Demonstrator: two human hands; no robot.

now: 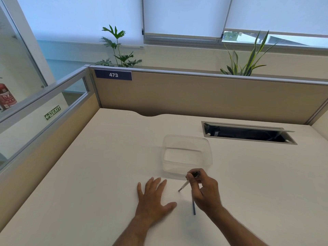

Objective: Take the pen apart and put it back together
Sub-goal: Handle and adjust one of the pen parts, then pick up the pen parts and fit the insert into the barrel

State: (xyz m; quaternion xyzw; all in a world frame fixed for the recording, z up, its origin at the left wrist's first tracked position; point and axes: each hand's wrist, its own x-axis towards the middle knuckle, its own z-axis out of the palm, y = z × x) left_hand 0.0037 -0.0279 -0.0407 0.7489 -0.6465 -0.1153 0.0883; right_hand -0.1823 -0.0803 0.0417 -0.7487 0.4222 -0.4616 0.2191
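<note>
The fingers of the right hand (204, 190) are pinched together around the upper part of the pen (189, 181), near its dark cap end; the pale barrel slants down and to the left from the grip, and its tip touches or nearly touches the white desk (88, 174) — I cannot tell which. The left hand (153, 194) lies flat on the desk just beside it, fingers spread, holding nothing.

A pen like this should be light and stiff, with a smooth plastic barrel that may slip under a twist. My judgement is that it wants a firm pinch on each side of the joint, one hand per half, rather than a hold at the very end.

A thin dark blue rod (194, 208) lies on the desk under the right hand, its upper end hidden by the palm; it may be a refill or a second pen — too slim to say. Where the pen's joint sits is covered by the fingers. Just beyond the hands stands an empty clear plastic container (186, 139), faint against the desk. Both forearms are cut off by the lower edge.
</note>
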